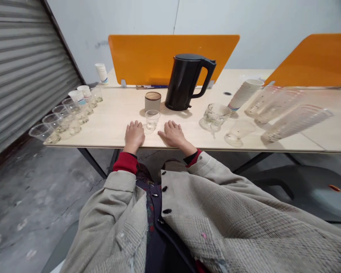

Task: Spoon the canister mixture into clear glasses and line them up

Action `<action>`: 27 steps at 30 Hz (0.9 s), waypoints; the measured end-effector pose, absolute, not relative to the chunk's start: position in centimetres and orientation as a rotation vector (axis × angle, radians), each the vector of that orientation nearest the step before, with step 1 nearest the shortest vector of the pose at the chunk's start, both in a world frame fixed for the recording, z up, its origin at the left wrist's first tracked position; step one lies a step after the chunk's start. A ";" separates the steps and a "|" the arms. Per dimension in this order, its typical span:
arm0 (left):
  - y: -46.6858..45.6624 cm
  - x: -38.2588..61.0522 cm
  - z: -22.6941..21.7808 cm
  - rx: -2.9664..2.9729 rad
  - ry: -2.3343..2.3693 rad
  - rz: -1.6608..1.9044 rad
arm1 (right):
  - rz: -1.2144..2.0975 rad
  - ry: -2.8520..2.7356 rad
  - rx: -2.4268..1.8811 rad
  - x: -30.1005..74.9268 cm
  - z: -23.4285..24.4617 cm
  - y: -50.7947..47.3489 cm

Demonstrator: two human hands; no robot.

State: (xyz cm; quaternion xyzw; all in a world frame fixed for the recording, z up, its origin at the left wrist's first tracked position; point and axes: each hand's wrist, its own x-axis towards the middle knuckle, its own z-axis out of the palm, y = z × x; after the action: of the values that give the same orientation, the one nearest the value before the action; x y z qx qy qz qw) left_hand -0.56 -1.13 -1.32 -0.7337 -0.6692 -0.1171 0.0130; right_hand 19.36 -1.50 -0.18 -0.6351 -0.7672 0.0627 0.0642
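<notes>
The left hand (134, 135) and right hand (173, 133) lay flat and open, gripping nothing, near the front edge of the table (116, 113). A small clear glass (152, 120) stood between them, just beyond the fingertips, partly hiding a lidded canister (152, 101) beside a black kettle (184, 82). Toward the right end, transparent cups (297, 122) looked warped and hard to make out.
</notes>
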 end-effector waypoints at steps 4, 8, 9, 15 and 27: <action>-1.2 -0.5 -1.2 -2.281 -2.088 -0.347 | 0.197 -2.320 -1.911 19.3 -0.1 -1.5; -1.2 -0.5 -1.1 -2.284 -2.087 -0.342 | 0.194 -2.319 -1.914 19.3 0.0 -1.6; -1.2 -0.5 -1.1 -2.286 -2.087 -0.344 | 0.193 -2.318 -1.913 19.3 0.0 -1.6; -1.3 -0.5 -1.2 -2.286 -2.065 -0.381 | 0.192 -2.316 -1.911 19.3 -0.1 -1.6; -1.1 -0.6 -1.5 -2.285 -2.084 -0.399 | 0.173 -2.313 -1.897 19.4 -0.3 -1.4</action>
State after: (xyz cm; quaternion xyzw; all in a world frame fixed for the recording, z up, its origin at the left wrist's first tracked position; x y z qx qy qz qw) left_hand -0.58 -1.13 -1.47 -0.7328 -0.6682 -0.1279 0.0118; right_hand 19.42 -1.40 -0.33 -0.6313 -0.7699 0.0575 0.0727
